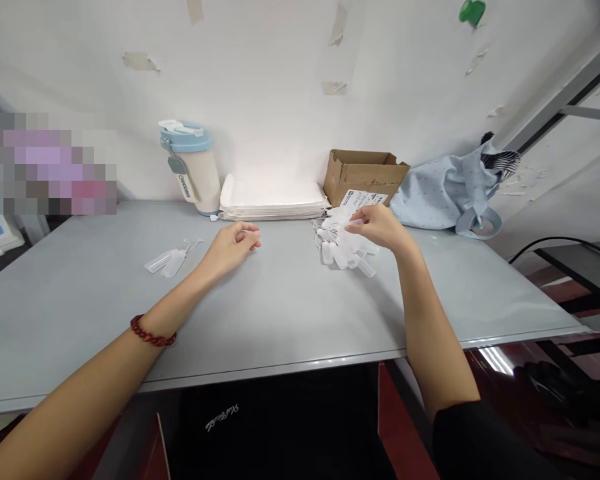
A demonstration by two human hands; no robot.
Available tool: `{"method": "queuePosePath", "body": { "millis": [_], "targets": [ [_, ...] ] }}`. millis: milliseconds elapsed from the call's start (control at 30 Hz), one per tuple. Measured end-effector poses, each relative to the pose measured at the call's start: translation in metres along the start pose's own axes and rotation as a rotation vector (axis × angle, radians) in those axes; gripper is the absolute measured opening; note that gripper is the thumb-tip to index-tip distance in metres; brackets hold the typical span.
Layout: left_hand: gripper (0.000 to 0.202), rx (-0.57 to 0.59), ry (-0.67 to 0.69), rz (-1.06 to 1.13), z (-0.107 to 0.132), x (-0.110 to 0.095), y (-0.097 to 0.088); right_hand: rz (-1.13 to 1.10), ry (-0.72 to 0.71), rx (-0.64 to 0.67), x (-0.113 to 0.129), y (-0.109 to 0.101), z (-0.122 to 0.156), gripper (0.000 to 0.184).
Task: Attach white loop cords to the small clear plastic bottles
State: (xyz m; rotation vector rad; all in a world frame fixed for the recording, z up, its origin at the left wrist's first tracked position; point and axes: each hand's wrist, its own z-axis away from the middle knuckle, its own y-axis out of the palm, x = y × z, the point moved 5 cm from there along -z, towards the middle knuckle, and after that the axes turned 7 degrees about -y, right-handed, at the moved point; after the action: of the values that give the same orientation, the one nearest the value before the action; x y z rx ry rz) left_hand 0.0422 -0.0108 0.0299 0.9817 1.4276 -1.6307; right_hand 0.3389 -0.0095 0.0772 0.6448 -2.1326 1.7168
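- Touching the pile of white tags (349, 248) right of centre, the right hand (380, 225) has bent fingers; whether they pinch one, I cannot tell.
- Left hand (230, 250), near the centre: fingers loosely curled, slightly parted from the thumb.
- Two tags (167, 262) lie centre-left on the bench (280, 300).
- Box (365, 175) behind the pile.

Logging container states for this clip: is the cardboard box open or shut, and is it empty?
Open: the cardboard box is uncovered on top, and part of its inside shows. Empty or not: cannot tell; its bottom is hidden.
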Motion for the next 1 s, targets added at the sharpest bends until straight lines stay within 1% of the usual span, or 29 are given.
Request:
{"method": "queuePosePath", "body": {
  "millis": [133, 267, 400, 500, 567, 633, 667, 733, 900, 1000],
  "targets": [
    [0.031, 0.007, 0.0, 0.007, -0.002, 0.003, 0.001, 0.033, 0.008, 0.013, -0.004, 0.002, 0.002, 0.021],
    [0.031, 0.016, 0.006, 0.0, -0.005, 0.007, 0.002, 0.066, -0.014, 0.019, -0.007, 0.003, 0.004, 0.022],
    [0.03, 0.0, 0.006, -0.093, -0.007, 0.009, 0.002, 0.073, -0.023, 0.02, -0.008, 0.002, 0.006, 0.023],
    [0.024, -0.106, 0.062, -0.276, -0.008, 0.006, -0.004, 0.059, -0.016, 0.04, -0.009, 0.001, 0.006, 0.022],
    [0.023, -0.221, 0.146, -0.481, -0.011, 0.003, -0.012, 0.047, -0.017, 0.046, -0.009, 0.001, 0.006, 0.02],
    [0.027, -0.336, 0.223, -0.721, -0.016, 0.001, -0.021, 0.038, -0.023, 0.049, -0.009, 0.001, 0.006, 0.018],
    [0.03, -0.369, 0.243, -0.825, -0.02, 0.002, -0.025, 0.035, -0.027, 0.05, -0.009, 0.001, 0.006, 0.018],
    [0.033, -0.407, 0.214, -0.974, -0.031, 0.006, -0.035, 0.031, -0.029, 0.059, -0.008, 0.001, 0.006, 0.017],
    [0.035, -0.328, 0.074, -1.127, -0.064, 0.016, -0.055, 0.034, -0.037, 0.079, -0.007, 0.001, 0.007, 0.017],
    [0.033, -0.255, 0.041, -1.149, -0.082, 0.018, -0.061, 0.046, -0.046, 0.073, -0.006, 0.002, 0.007, 0.019]
  ]
}}
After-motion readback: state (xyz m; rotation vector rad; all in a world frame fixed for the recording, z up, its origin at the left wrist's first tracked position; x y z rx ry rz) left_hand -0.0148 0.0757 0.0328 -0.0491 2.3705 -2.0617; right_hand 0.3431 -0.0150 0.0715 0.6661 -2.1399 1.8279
